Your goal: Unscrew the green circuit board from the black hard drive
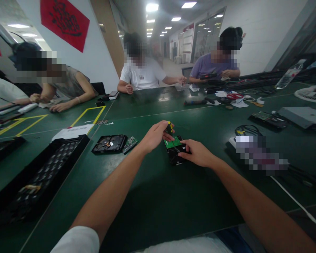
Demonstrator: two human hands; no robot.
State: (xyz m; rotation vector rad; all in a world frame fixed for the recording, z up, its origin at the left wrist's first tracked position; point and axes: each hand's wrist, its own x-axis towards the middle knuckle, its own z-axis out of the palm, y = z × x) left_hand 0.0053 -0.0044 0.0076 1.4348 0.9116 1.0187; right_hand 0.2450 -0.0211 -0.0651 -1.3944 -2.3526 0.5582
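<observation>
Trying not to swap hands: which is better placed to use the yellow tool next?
Probably your left hand: it holds the yellow tool over the green board, while your right hand rests on the drive.

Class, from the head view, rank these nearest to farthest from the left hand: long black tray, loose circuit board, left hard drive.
1. Loose circuit board, left of the left hand.
2. Left hard drive, left of the board.
3. Long black tray, farther left.

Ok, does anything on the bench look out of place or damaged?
The drive being worked on shows no obvious damage. A bare circuit board lies loose and askew beside the drive on the left; white scraps sit jumbled with a red cable, back right.
</observation>
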